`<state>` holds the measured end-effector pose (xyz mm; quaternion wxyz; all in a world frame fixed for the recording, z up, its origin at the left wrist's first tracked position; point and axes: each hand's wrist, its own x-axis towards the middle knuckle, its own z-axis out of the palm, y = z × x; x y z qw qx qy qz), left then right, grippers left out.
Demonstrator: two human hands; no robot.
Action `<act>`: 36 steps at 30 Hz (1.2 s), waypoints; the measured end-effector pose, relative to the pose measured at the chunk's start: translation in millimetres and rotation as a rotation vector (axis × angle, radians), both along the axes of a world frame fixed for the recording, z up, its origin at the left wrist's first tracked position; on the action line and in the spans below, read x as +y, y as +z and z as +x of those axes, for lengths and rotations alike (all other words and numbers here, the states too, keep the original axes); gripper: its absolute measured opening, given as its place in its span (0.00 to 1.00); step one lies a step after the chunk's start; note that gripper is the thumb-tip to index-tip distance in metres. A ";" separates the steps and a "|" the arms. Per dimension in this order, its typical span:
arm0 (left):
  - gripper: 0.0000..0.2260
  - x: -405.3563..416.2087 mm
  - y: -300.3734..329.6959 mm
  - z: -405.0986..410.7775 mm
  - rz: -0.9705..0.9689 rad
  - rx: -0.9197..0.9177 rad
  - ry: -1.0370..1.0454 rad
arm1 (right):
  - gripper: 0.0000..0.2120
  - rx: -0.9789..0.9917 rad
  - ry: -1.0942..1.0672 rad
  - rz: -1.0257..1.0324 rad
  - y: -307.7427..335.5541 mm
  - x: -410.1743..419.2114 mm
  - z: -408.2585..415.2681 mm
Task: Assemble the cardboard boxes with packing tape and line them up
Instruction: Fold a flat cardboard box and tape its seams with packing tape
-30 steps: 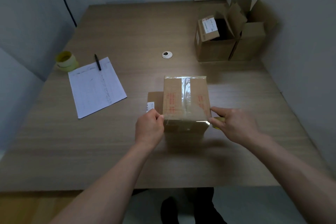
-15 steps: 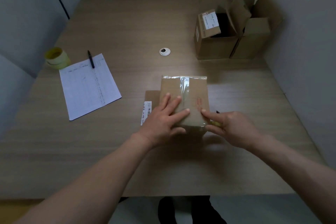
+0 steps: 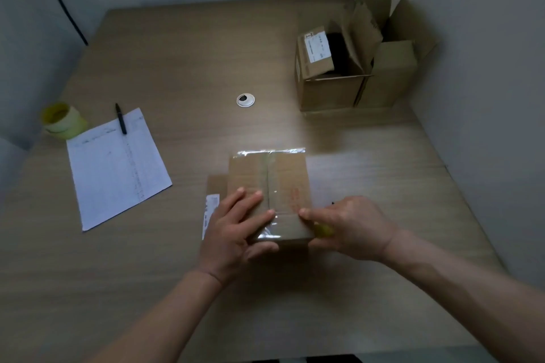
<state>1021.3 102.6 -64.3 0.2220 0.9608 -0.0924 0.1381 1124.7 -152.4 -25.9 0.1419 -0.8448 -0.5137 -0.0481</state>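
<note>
We take the box (image 3: 269, 186) as landmark, sitting on the table (image 3: 177, 53) near its front-middle, right under our hands. Far right of the box, by the wall, two open boxes (image 3: 354, 79) stand touching, flaps up, probably the row to join. Left of the box lies a paper sheet (image 3: 115, 168) with a pen (image 3: 121, 118) on its far edge, a yellow tape roll (image 3: 63, 121) just beyond that. A flat cardboard piece (image 3: 216, 186) with a white label pokes out at the box's left side. Tape (image 3: 272, 180) runs along the box top, away from us, so the seam's long axis points front to back. Left hand (image 3: 236, 230) lies flat, fingers spread on the near-left top, thumb at the near face. Right hand (image 3: 351, 227) curls round something yellow (image 3: 323, 230), likely a tape tool, forefinger on the near-right top edge. We judge the near tape end is being pressed down; both hands are equally near, left steadies.
</note>
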 end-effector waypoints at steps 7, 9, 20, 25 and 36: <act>0.29 -12.0 30.6 12.7 0.290 0.056 -0.052 | 0.26 0.153 0.201 -0.059 -1.5 7.3 31.0; 0.34 -22.1 37.0 25.3 0.347 0.140 -0.095 | 0.22 0.205 0.248 -0.088 -0.3 10.9 37.4; 0.35 -35.6 40.1 24.2 0.416 0.458 0.007 | 0.30 0.486 -0.011 -0.166 10.1 11.1 28.3; 0.28 -41.5 52.0 40.5 0.331 0.400 -0.398 | 0.31 1.128 -0.379 0.035 15.7 -8.9 18.2; 0.29 -79.6 67.9 88.1 0.142 0.508 -0.304 | 0.22 0.804 -0.677 -0.072 25.1 -16.7 5.4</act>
